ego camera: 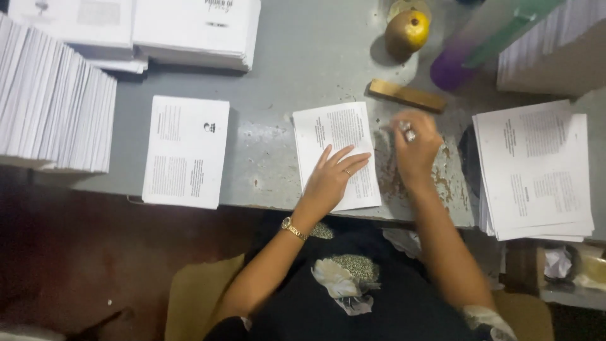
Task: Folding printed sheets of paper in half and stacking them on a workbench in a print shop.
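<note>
Head view: the left hand [333,179] lies flat, fingers spread, pinning a folded printed sheet [338,155] to the grey table [297,69]. The right hand [413,146], blurred and curled, rests beside the sheet's edge; its hold cannot be told. Unfolded sheets [535,170] are stacked to the right.

Grey table [303,57] — paper stacks [536,170], wooden block [407,96], fruit [407,33].
</note>
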